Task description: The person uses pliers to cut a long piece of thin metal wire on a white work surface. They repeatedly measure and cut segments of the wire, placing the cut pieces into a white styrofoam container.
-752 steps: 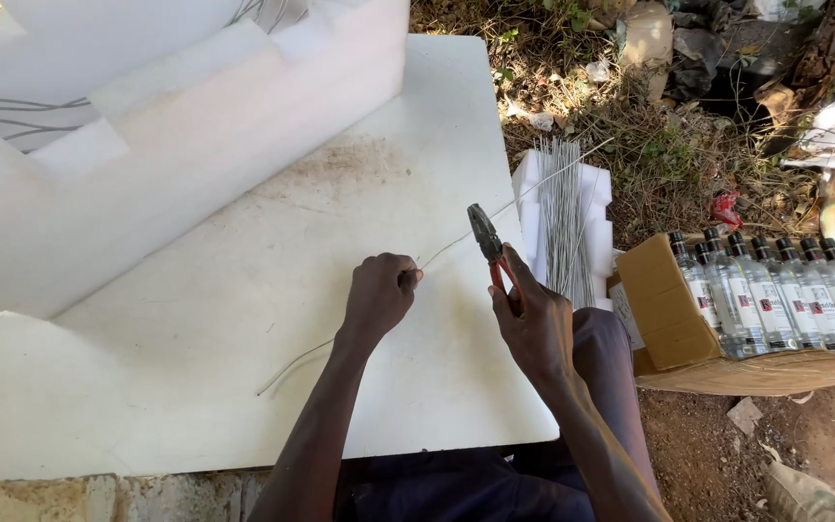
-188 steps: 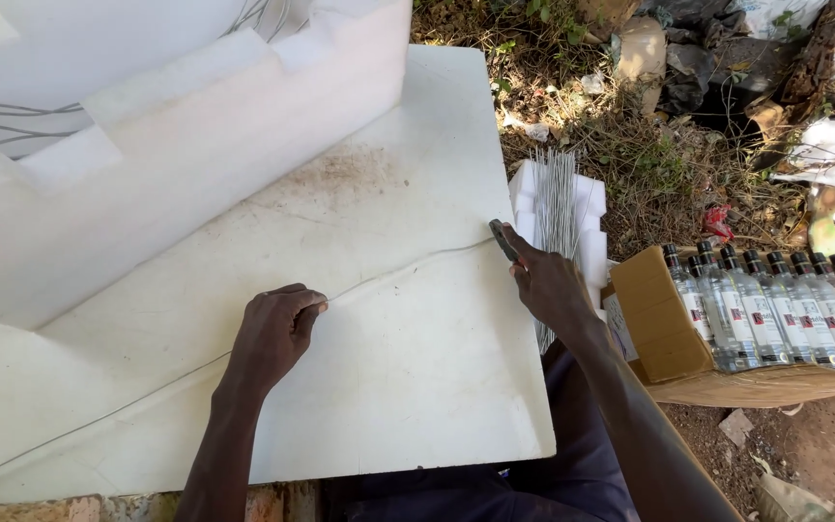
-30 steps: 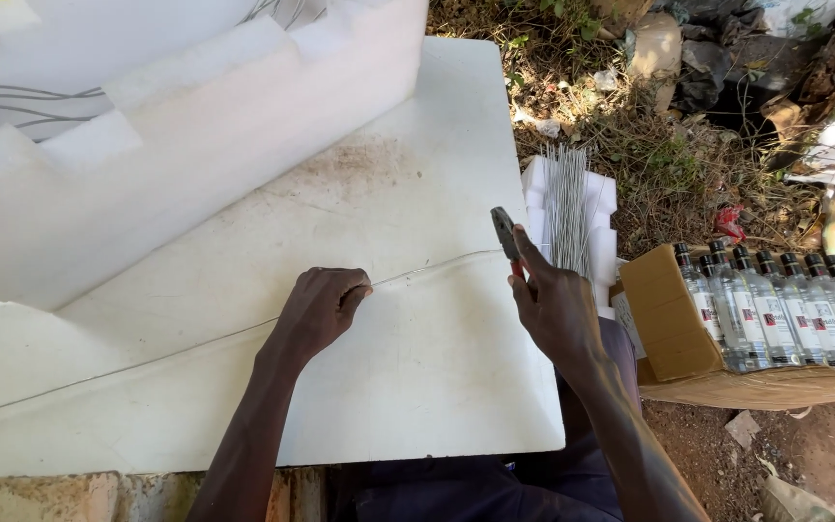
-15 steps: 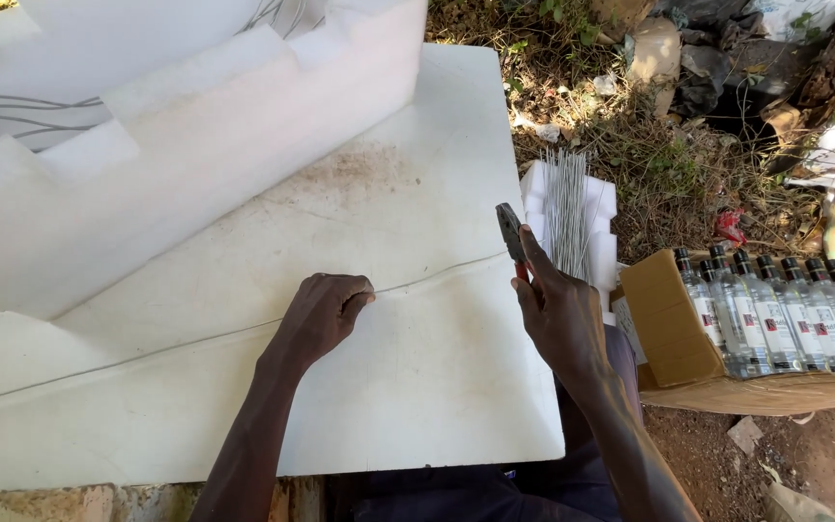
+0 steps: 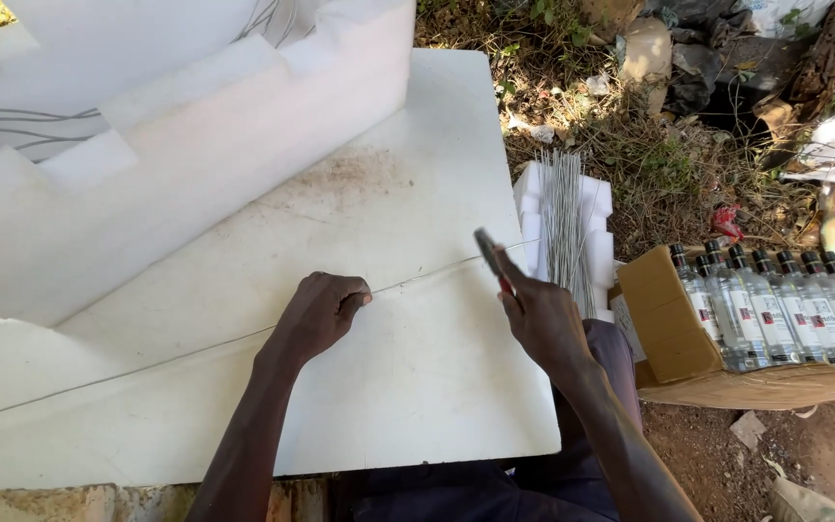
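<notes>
- Down at the middle of the frame, the left hand (image 5: pixel 319 314) rests on the white board (image 5: pixel 417 387), fingers curled shut, pinching a thin wire (image 5: pixel 147 362) between thumb and fingertips.
- From that pinch the wire runs in a long, nearly straight line toward the lower left edge of the frame, lying on the board, and the other way it stretches up and right toward the right hand.
- Right of centre, the right hand (image 5: pixel 543 319) is closed around the red handles of a pair of pliers (image 5: pixel 488 253), whose dark tip points up and left, lifted above the board.
- The pliers' tip sits at the wire's right stretch; whether it actually bites the wire cannot be told.
- Across the upper left, a big white foam block (image 5: pixel 176 164) with stepped notches lies on the board, more wires showing behind it.
- Just beyond the right hand, a bundle of straight cut wires (image 5: pixel 562 217) lies on a small white foam piece (image 5: pixel 596 198) beside the board's right edge.
- At the right edge, an open cardboard box (image 5: pixel 669 319) holds a row of clear glass bottles (image 5: pixel 785 304) lying on their sides.
- Along the top right, the ground is dry grass, leaves and scattered litter (image 5: pixel 727 77).
</notes>
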